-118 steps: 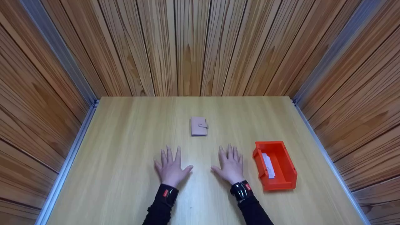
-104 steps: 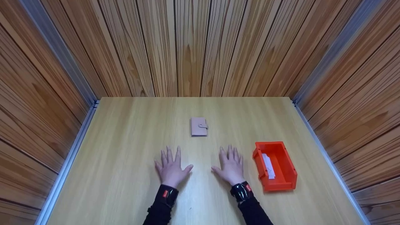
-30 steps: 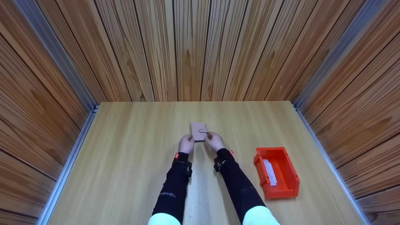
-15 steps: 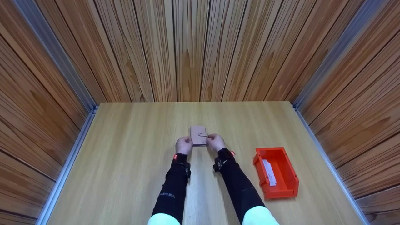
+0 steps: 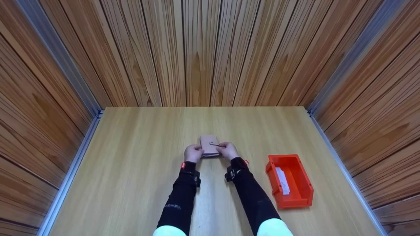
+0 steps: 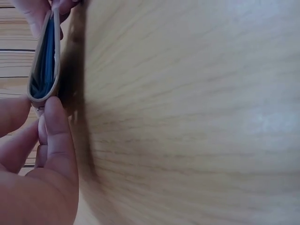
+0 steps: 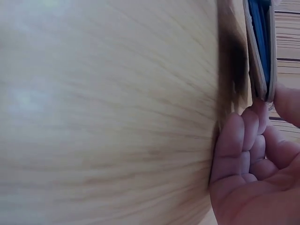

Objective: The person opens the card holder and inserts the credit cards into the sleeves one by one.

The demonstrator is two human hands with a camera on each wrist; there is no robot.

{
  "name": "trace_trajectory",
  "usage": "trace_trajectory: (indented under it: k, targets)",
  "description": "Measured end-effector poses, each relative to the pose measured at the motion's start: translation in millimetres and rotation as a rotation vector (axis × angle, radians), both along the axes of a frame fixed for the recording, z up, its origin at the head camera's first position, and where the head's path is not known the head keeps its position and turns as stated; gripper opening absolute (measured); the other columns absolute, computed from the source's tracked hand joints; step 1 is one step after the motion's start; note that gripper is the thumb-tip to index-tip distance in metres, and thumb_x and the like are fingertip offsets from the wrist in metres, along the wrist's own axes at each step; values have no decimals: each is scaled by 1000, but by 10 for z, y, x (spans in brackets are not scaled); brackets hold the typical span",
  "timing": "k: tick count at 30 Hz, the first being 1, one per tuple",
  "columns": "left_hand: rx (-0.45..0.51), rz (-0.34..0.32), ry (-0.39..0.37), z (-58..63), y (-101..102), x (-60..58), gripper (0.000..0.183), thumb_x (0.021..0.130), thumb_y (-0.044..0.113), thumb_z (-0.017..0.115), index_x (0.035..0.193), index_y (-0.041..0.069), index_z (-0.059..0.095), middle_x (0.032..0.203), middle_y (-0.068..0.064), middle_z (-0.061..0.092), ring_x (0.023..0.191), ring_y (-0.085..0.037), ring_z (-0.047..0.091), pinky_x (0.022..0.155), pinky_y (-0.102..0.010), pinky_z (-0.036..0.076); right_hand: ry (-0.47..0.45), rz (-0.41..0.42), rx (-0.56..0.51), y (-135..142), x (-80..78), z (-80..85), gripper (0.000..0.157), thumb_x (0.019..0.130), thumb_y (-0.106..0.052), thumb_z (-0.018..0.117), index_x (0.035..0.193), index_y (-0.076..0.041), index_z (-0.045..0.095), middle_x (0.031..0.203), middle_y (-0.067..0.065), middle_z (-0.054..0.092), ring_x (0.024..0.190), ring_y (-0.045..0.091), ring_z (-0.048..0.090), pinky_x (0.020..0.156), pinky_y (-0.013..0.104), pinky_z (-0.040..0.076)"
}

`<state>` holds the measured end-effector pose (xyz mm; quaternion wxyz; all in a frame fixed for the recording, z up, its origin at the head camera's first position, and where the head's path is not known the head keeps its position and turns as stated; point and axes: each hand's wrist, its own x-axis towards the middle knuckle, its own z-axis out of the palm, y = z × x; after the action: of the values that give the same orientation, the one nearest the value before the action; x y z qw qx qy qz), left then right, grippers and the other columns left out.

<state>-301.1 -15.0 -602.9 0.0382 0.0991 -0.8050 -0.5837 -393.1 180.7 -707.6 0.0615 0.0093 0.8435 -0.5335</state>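
Note:
A small pale pink wallet (image 5: 208, 144) with a strap clasp on its right side is held between both hands near the middle of the table. My left hand (image 5: 193, 153) pinches its left, folded edge between thumb and fingers. At the opposite edge, by the strap, my right hand (image 5: 228, 150) pinches with thumb and fingers. The left wrist view shows the end of the wallet (image 6: 44, 70), with blue layers between its covers. Beneath it, a dark shadow falls on the table. Whether the strap is fastened is too small to tell.
To the right stands an orange-red open bin (image 5: 292, 180) with a white label (image 5: 283, 181) on its left inner wall. The light wood table (image 5: 131, 183) is bounded by plank walls (image 5: 203, 52) at the back and both sides, with metal rails (image 5: 70, 173) along the sides.
Both hands, first flat and spread on the table, have reached forward and taken hold of the wallet. Over the last second the wallet has come slightly nearer to me. The bin has stayed put.

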Motion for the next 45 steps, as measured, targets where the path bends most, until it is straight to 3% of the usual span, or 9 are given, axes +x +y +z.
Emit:
trace_trajectory:
  k: [3,5,7,10,12,14,21,25,45]
  targets:
    - [63,-13,-33,14,-7,4,29,80,-6,64,108,-15,68,89,-16,70,79,-22,65,71,-28,54,-50,-34,-33,-81,235,370,29,86,-16,77,101,5,66,90,15,65,80,26,63,70,37,54]
    - [94,-22,-64,22,-15,18,30,80,-5,65,108,-15,67,89,-14,69,74,-19,65,68,-28,54,-21,-7,-76,-56,310,403,28,86,-20,78,100,1,66,89,12,65,80,24,63,72,35,54]
    - [126,-29,-89,21,-18,41,30,80,-5,66,108,-15,65,90,-15,68,73,-19,64,67,-29,55,-22,-8,-75,-85,462,580,27,88,-18,76,102,3,65,90,13,65,82,25,64,74,36,54]
    - [143,-37,-110,0,-24,95,30,80,-4,68,108,-15,63,92,-17,68,73,-19,64,66,-29,56,-17,8,-58,-96,654,735,27,89,-18,73,103,3,64,86,7,62,74,16,59,63,25,49]
    - [154,-46,-120,-8,-28,138,30,81,-4,67,108,-15,62,92,-17,67,73,-20,64,65,-29,56,-121,-32,14,-185,865,1066,26,91,-8,69,109,8,61,90,10,62,77,19,58,64,28,49]
    - [137,-56,-128,-10,-33,178,29,80,-3,68,107,-14,62,90,-15,66,74,-20,64,65,-29,56,-135,-24,22,-173,915,1068,26,91,-9,68,109,8,61,89,7,61,75,15,56,61,23,45]
    - [49,-72,-135,45,-40,294,30,79,-3,68,108,-11,63,93,-13,66,86,-25,64,73,-33,55,-99,3,27,-139,1035,1068,23,89,-7,69,105,8,60,89,8,61,78,17,57,67,24,48]
    - [3,-86,-132,78,-51,363,31,79,-2,70,109,-9,63,94,-12,66,89,-26,63,78,-35,54,-119,22,54,-131,1102,1079,22,89,-7,69,104,5,60,87,6,60,73,15,55,61,22,46]
    - [-12,-126,-174,34,-67,702,32,79,-1,71,109,-7,61,96,-12,65,91,-26,63,84,-36,53,-66,127,125,-99,1455,1053,20,88,-9,70,99,2,58,80,3,59,61,11,51,53,21,43]
